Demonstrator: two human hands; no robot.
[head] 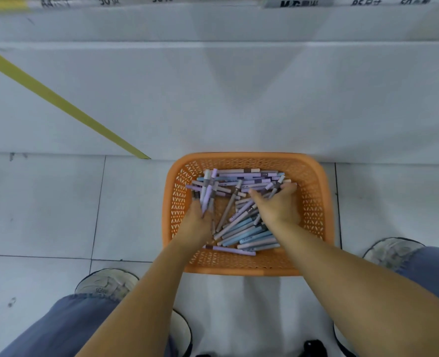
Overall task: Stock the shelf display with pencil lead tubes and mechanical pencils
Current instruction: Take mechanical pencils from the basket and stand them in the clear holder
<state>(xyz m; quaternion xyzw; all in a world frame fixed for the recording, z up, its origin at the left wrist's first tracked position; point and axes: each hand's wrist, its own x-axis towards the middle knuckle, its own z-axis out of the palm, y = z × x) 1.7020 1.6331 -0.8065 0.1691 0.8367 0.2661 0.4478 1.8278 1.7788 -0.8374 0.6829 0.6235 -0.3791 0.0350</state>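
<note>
Left hand [198, 222] is down in the basket, fingers wrapped round a bundle of pencils [208, 191], lilac barrels fanning up out of the fist. That looks like the collecting hand, kept clamped so the other one can feed it. Right hand [277, 204] lies palm-down on the heap, thumb spread wide, fingertips dipping in among the barrels. A pale-tipped pencil pokes out by the fingers, but whether anything is actually pinched there, I cannot tell. The two hands are apart, one on each side of the pile. The loose mechanical pencils [246, 228] lie criss-crossed: slim matte barrels in lilac, dusty blue and grey-mauve, some with darker bands, blues mostly nearer the person. No lead tubes that I can pick out. All of it sits in an orange lattice basket [239, 157] on the tiled floor [46, 202], right against the foot of the white shelf [213, 99], handy for lifting stock straight up. A yellow strip [59, 101] slants across on the left.
</note>
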